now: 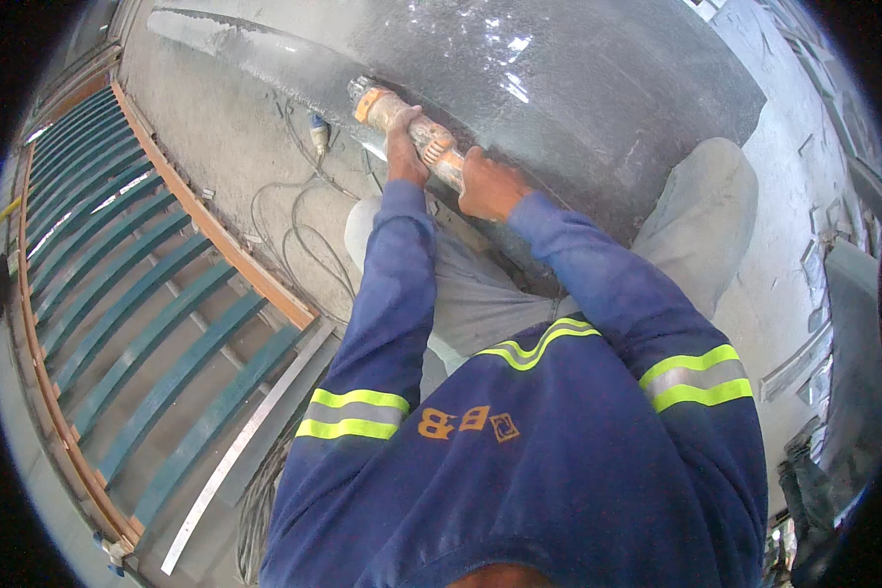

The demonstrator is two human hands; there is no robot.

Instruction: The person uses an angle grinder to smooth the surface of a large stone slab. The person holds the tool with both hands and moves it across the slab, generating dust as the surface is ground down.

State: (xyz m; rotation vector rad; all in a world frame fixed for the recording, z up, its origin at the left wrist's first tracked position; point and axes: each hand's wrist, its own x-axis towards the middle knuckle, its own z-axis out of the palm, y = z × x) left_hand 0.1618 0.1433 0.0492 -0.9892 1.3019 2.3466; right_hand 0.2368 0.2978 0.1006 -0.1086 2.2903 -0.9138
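Both my hands are on a dusty orange-and-grey angle grinder point(433, 137), its head pointing up and to the left. My left hand point(405, 152) wraps round the body just behind the head. Farther back, my right hand point(490, 184) grips the rear end. Under and beyond the tool lies a large dark grey slab point(637, 88), wet-looking or shiny in places, with a paler band along its left edge. The grinder's head is over that edge; whether it touches the surface, I cannot tell. The disc is not clearly visible.
A long rack point(147, 265) with dark green slats and an orange-brown frame stands at left. A loose cable point(299, 230) and a blue plug point(318, 132) lie on the floor beside the slab. A pale metal strip point(235, 461) is near my left elbow. Scattered flat pieces point(799, 363) lie at right.
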